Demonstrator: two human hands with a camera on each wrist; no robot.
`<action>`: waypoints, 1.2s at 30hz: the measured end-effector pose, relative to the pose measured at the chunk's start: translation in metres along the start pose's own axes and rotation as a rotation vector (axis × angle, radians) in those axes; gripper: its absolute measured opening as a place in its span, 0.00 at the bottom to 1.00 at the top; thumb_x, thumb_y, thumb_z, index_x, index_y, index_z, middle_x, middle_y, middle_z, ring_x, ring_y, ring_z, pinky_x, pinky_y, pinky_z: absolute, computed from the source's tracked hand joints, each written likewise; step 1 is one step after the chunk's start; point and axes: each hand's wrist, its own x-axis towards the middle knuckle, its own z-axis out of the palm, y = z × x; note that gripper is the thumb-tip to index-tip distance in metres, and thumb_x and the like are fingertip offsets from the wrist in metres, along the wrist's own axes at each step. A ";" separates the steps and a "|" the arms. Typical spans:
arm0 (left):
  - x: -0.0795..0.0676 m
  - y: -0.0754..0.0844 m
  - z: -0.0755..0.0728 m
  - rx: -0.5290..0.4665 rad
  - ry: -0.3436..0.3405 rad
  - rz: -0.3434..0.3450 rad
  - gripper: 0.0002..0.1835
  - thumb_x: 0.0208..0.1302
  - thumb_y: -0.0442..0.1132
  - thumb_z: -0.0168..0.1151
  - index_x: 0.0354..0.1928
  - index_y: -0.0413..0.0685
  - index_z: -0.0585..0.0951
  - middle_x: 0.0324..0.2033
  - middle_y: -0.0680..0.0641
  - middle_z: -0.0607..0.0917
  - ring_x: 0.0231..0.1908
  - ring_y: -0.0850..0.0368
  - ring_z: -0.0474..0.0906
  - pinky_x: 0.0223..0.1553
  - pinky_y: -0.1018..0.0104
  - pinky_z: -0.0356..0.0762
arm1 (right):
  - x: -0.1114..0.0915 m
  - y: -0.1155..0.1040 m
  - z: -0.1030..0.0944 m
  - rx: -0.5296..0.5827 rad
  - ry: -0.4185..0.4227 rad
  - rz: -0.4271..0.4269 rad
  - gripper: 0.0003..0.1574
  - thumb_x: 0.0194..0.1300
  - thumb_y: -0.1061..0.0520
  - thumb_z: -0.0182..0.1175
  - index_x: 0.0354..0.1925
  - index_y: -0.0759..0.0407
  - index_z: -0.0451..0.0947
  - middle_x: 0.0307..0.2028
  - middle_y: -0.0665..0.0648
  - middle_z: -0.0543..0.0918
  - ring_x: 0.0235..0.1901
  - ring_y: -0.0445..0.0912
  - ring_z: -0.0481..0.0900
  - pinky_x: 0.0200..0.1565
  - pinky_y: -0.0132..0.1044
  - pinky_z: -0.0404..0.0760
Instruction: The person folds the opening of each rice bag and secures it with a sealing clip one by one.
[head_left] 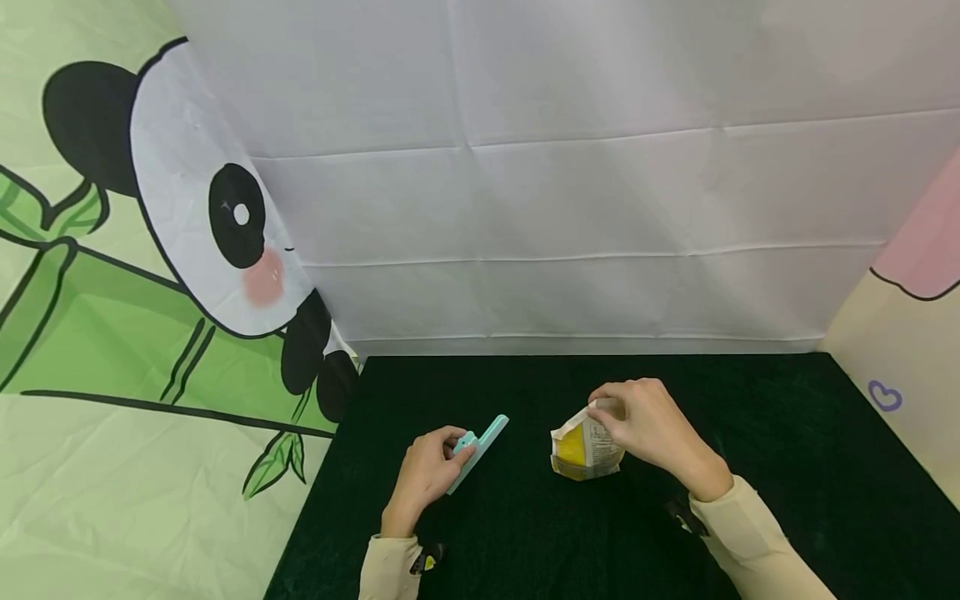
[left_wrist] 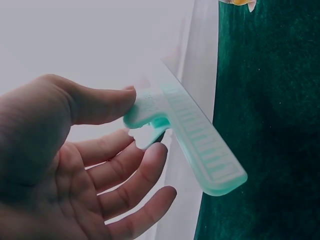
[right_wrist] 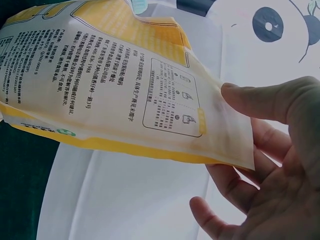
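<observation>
My left hand (head_left: 429,471) pinches a mint-green bag clip (head_left: 480,450) by its handle tabs, thumb on one side and fingertips on the other. In the left wrist view the clip's long ribbed bar (left_wrist: 202,142) points away from the palm. My right hand (head_left: 651,425) pinches the top edge of a yellow and white food packet (head_left: 585,450) between thumb and fingers. Printed text and small pictures cover the packet's side (right_wrist: 110,85) in the right wrist view. Clip and packet are apart, with a stretch of dark cloth between them.
A dark green cloth (head_left: 510,542) covers the table. Behind it hangs a creased white sheet (head_left: 570,200). At the left is a green backdrop with a panda picture (head_left: 202,217); a pink and cream one with a purple heart (head_left: 885,396) stands at the right.
</observation>
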 end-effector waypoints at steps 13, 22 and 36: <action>-0.004 0.007 0.000 -0.003 0.016 0.035 0.18 0.76 0.49 0.66 0.61 0.50 0.84 0.48 0.47 0.87 0.42 0.56 0.81 0.43 0.58 0.81 | -0.001 0.000 -0.002 0.027 0.000 0.004 0.09 0.70 0.56 0.72 0.47 0.55 0.90 0.38 0.51 0.91 0.34 0.41 0.75 0.40 0.40 0.77; -0.005 0.010 -0.002 -0.010 0.012 0.056 0.18 0.76 0.50 0.65 0.61 0.50 0.84 0.48 0.47 0.87 0.42 0.57 0.81 0.42 0.59 0.80 | -0.001 0.000 -0.002 0.033 -0.011 0.011 0.09 0.71 0.56 0.71 0.48 0.54 0.90 0.37 0.50 0.90 0.34 0.40 0.73 0.40 0.40 0.76; -0.006 0.017 -0.003 -0.029 0.000 0.059 0.19 0.76 0.51 0.65 0.61 0.52 0.84 0.49 0.48 0.87 0.43 0.56 0.82 0.43 0.58 0.81 | 0.001 0.001 0.001 0.016 -0.004 0.006 0.08 0.70 0.56 0.71 0.46 0.55 0.90 0.35 0.50 0.89 0.33 0.40 0.75 0.43 0.44 0.79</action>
